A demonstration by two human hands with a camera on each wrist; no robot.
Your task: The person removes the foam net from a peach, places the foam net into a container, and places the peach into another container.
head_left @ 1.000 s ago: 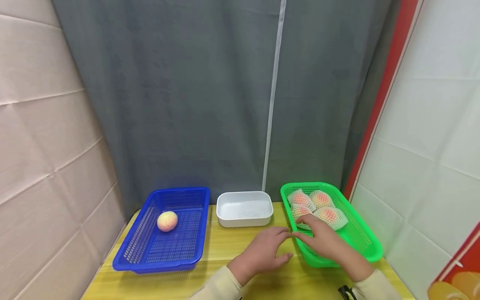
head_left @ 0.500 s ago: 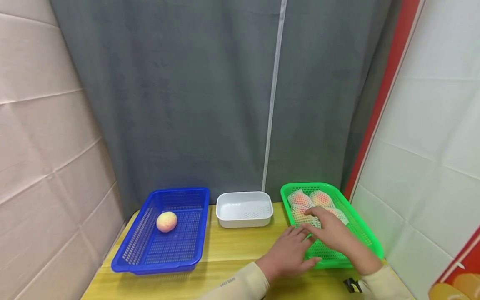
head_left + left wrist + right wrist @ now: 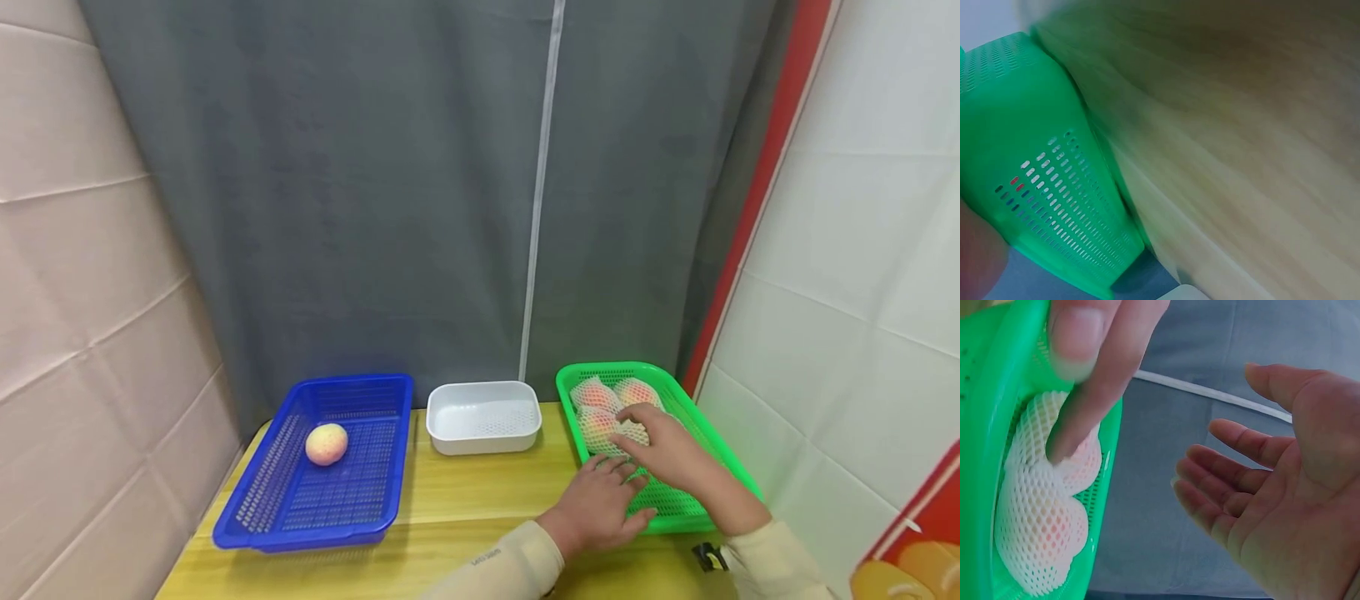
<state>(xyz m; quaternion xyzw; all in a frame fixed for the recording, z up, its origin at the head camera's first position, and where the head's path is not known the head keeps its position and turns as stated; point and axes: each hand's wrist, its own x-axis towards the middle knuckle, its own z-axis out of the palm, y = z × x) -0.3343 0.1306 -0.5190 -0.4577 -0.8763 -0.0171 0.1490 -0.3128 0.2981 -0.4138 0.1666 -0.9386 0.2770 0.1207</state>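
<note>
Several peaches in white foam nets, one of them a netted peach, lie at the far end of the green basket. My right hand hovers over them, thumb and forefinger apart, partly hiding a nearer one. In the right wrist view its fingers hang in front of the nets; contact is hard to tell. My left hand is spread at the basket's near left side, holding nothing. In the right wrist view that left hand shows its palm.
On the left stands a blue basket with one bare peach in it. A white perforated basin sits between the two baskets on the wooden table. A grey curtain hangs behind.
My left hand has moved right, from the table to the green basket's side. The right hand has shifted slightly right and farther over the netted peaches. The bare peach stays in the blue basket.
</note>
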